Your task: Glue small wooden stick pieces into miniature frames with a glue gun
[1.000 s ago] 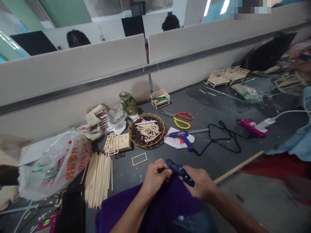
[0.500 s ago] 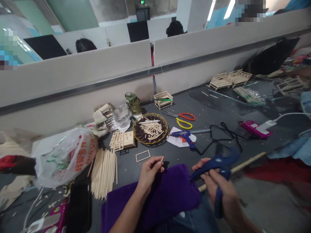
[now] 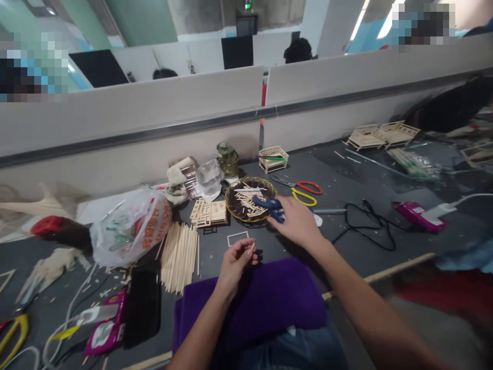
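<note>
My left hand (image 3: 239, 257) is above the purple cloth (image 3: 262, 295), pinching a short piece of wooden stick (image 3: 253, 246) between thumb and fingertips. A small rectangular stick frame (image 3: 238, 238) lies flat just beyond it. My right hand (image 3: 298, 221) reaches forward and grips a blue hand cutter (image 3: 266, 201), its head over the near right side of the round basket (image 3: 230, 209). Short cut sticks (image 3: 246, 203) and a white pen-like thing lie in the basket. The blue glue gun is mostly hidden behind my right hand.
Long wooden sticks (image 3: 180, 257) lie left of the cloth, near a black phone (image 3: 142, 308) and plastic bag (image 3: 129, 226). Stacked stick panels (image 3: 209, 212) sit beside the basket. Red-and-yellow scissors (image 3: 306, 191), a black cord (image 3: 370, 221) and a purple power strip (image 3: 418, 215) lie right.
My right hand has moved forward and left with the blue cutter, from beside the cloth to the basket's edge. The left hand still pinches its stick. The view has shifted left.
</note>
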`<state>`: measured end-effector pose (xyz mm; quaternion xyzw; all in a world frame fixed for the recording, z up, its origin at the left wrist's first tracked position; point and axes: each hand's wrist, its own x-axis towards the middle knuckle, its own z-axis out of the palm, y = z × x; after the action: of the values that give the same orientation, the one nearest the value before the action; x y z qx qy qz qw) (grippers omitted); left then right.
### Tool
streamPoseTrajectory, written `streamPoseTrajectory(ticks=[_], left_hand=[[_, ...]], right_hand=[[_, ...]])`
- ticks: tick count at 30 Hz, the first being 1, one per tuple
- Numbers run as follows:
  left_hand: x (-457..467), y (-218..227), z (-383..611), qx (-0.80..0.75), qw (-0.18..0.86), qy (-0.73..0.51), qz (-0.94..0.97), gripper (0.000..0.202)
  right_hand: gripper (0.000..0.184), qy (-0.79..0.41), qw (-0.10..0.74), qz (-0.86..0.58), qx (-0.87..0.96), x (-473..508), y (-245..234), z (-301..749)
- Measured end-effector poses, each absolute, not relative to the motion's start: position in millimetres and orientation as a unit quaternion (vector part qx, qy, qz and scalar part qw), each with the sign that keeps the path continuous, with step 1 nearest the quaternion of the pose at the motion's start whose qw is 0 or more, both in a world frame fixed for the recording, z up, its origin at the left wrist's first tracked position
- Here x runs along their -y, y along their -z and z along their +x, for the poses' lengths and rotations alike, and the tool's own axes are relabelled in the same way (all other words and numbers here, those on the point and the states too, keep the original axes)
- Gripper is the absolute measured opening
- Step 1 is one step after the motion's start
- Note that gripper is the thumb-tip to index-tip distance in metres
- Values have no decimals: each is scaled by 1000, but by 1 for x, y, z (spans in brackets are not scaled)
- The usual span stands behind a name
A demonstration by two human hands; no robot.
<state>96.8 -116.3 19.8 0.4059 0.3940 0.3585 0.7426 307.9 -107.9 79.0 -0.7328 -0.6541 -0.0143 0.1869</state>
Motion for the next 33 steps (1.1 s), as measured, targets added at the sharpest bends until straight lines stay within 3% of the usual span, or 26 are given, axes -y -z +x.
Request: streamPoseTrajectory(ticks=[4, 10, 13, 17, 21, 27, 33], left_hand=[[119, -21, 86, -399, 737, -371, 400, 37], [120, -23, 74, -391, 729, -391, 404, 35], [119, -22, 71, -390, 732, -392, 399, 35], [116, -17, 66, -384, 743, -400, 376, 38], [112, -10, 62, -385, 750, -407, 352, 41], [114, -3, 61, -395, 744, -420, 339, 42], [118, -4, 51, -409, 741, -415, 334, 43]], right_hand=[[59, 12, 56, -733, 678, 19, -87, 291], [69, -25, 10, -704, 710, -31, -70, 266], [65, -15, 29, -693, 721, -17, -78, 269], [32, -9, 89, -667, 739, 41, -95, 293], [18, -100, 27, -625, 774, 119, -75, 315], [22, -110, 30, -688, 717, 178, -18, 316], [25, -26, 15, -660, 751, 175, -8, 303]])
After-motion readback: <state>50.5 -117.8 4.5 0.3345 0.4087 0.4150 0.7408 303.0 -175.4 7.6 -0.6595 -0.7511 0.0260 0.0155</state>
